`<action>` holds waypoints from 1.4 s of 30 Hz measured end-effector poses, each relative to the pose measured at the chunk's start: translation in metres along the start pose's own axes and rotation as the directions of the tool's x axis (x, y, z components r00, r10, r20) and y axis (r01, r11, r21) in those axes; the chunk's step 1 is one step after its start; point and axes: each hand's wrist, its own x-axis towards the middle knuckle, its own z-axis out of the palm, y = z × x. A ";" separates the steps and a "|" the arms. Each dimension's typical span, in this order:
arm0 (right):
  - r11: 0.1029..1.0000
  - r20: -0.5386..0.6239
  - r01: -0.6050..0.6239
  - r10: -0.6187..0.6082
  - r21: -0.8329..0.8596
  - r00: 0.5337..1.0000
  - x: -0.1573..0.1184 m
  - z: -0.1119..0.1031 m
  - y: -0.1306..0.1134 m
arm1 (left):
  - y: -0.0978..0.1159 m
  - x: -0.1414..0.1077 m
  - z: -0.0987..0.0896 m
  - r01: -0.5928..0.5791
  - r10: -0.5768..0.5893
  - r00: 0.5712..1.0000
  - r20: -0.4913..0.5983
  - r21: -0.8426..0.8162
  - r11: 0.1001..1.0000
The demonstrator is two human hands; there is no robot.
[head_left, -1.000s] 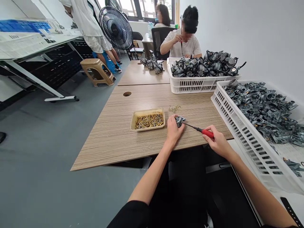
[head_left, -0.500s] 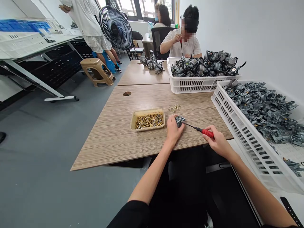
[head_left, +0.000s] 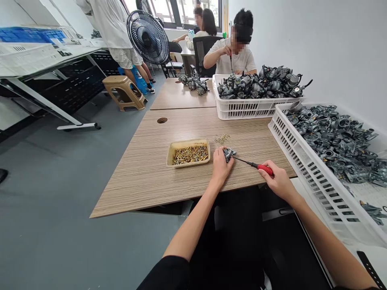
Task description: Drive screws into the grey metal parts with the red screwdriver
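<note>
- The screwdriver (head_left: 264, 168) tip may be risking a slip off the grey carburetor body (head_left: 230, 154) into the thumb just beside it, if the right hand (head_left: 278, 182) is pushing at a slant
- The carburetor body may be twisting loose if the left hand (head_left: 222, 166) is pinching too lightly
- Loose brass-coloured fittings (head_left: 222, 139) are lying just beyond the left grip, where a nudge could scatter them
- The left hand is holding the carburetor body in a narrow pinch
- The right hand is gripping the screwdriver's red handle; whether its tip is seating, I cannot tell
</note>
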 end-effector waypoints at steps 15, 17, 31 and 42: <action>0.999 -0.004 0.016 -0.016 0.031 1.000 -0.001 0.001 0.001 | 0.001 0.000 -0.001 -0.003 0.003 1.000 0.002 -0.002 1.000; 1.000 -0.018 0.003 -0.003 0.014 1.000 0.000 0.001 0.001 | 0.002 0.000 -0.001 -0.007 0.007 1.000 0.004 0.002 1.000; 1.000 -0.034 0.020 -0.020 -0.011 0.999 -0.001 -0.001 0.002 | 0.007 0.000 -0.002 -0.013 0.013 1.000 0.014 0.015 1.000; 0.999 -0.079 -0.019 0.017 -0.028 0.997 0.001 0.001 0.004 | 0.009 0.000 -0.002 -0.013 0.013 1.000 0.015 0.013 1.000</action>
